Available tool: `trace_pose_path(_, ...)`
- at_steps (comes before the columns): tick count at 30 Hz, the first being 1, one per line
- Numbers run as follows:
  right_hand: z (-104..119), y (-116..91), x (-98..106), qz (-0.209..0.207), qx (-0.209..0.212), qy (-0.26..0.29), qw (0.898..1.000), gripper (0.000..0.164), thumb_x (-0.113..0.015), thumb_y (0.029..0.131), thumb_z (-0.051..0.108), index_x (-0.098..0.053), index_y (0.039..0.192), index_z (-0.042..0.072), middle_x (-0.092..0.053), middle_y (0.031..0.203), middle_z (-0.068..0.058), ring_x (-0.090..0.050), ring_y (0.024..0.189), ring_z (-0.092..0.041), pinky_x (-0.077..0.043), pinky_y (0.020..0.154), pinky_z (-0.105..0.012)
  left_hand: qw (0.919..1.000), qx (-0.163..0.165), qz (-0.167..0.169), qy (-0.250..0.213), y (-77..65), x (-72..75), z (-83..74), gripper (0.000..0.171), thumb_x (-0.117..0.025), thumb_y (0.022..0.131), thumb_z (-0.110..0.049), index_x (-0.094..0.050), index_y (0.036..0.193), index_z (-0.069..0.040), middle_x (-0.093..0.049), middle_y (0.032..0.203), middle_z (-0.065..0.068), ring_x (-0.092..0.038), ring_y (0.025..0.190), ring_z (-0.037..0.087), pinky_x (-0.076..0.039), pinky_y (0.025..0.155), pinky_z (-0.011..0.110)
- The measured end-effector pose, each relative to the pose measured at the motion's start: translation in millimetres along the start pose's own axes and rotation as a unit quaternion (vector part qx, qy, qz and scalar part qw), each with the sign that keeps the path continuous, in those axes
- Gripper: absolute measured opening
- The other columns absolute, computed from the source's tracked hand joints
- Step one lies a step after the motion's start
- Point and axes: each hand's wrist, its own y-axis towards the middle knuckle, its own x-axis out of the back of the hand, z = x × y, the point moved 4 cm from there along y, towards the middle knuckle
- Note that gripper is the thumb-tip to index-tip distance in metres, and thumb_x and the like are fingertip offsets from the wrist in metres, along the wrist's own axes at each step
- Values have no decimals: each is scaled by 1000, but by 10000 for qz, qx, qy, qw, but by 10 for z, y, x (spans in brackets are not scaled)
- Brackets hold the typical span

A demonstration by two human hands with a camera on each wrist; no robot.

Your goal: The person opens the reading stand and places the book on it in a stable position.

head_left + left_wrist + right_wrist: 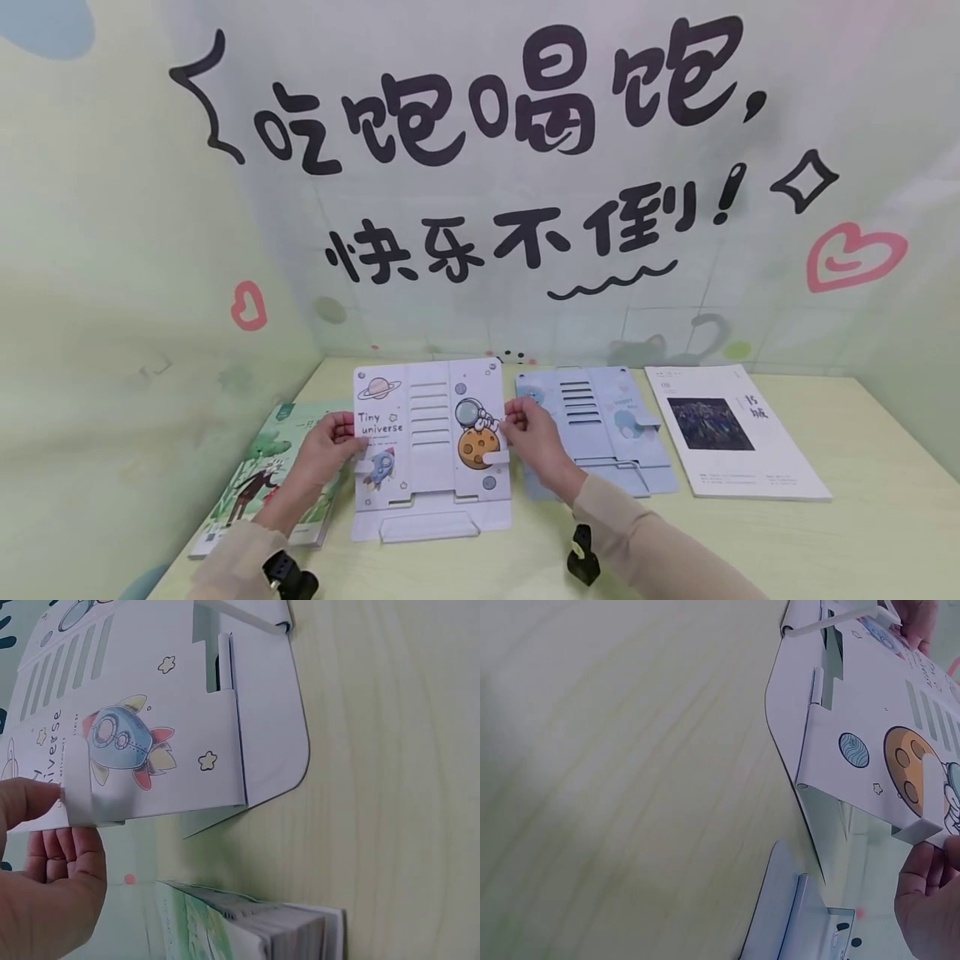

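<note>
A white book stand (429, 467) printed with a planet, a rocket and an astronaut stands propped up on the table. My left hand (327, 446) pinches its left edge, thumb on the front and fingers behind, as the left wrist view shows beside the rocket print. At the opposite edge, near the astronaut, my right hand (536, 437) pinches the panel close to a white side clip (922, 814). Just behind my right hand is a blue book stand (600, 425), leaning back, with slots and a wire rest at its base.
A green illustrated book (262, 475) lies at the left, partly behind my left forearm. On the right lies a white book (742, 433) with a dark picture on its cover. A printed curtain (480, 192) closes off the back of the table (862, 542).
</note>
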Motion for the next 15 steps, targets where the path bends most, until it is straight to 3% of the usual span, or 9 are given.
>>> trace_pose_path(6, 22, -49, 9, -7, 244, -46, 9997, 17, -60, 84, -4, -56, 99, 0, -57, 90, -8, -51, 80, -15, -49, 64, -19, 9998, 4, 192, 15, -10, 37, -26, 40, -60, 87, -4, -41, 121, 7, -50, 100, 11, -46, 86, 16, -44, 67, 19)
trace_pose_path(9, 32, -68, 14, -48, 325, -72, 9994, 16, -60, 84, -4, -56, 99, 1, -57, 90, -8, -51, 80, -15, -49, 64, -18, 9996, -205, -167, 104, -2, 72, -95, 41, -61, 87, -8, -44, 122, 4, -51, 103, 11, -47, 89, 19, -44, 70, 20)
trace_pose_path(12, 41, -91, 22, -91, 445, -168, 9988, 16, -61, 84, -3, -56, 99, 1, -57, 89, -7, -52, 80, -15, -49, 65, -18, 9916, -887, -888, 304, 0, 125, -290, 39, -63, 87, -8, -49, 122, 3, -53, 109, 14, -50, 97, 22, -49, 81, 28)
trace_pose_path(14, 39, -102, 27, -131, 488, -220, 9985, 16, -61, 84, -3, -57, 98, 2, -57, 89, -7, -52, 80, -15, -49, 66, -18, 9751, -1650, -1384, 536, -10, 139, -488, 34, -65, 86, -6, -55, 118, 3, -56, 109, 16, -52, 99, 25, -49, 87, 36)
trace_pose_path(15, 39, -108, 31, -146, 520, -248, 9982, 16, -61, 84, -3, -57, 98, 2, -57, 89, -7, -52, 80, -15, -49, 66, -18, 9651, -2065, -1474, 654, -20, 134, -601, 32, -65, 85, -3, -57, 116, 4, -57, 110, 18, -53, 100, 26, -48, 89, 40)
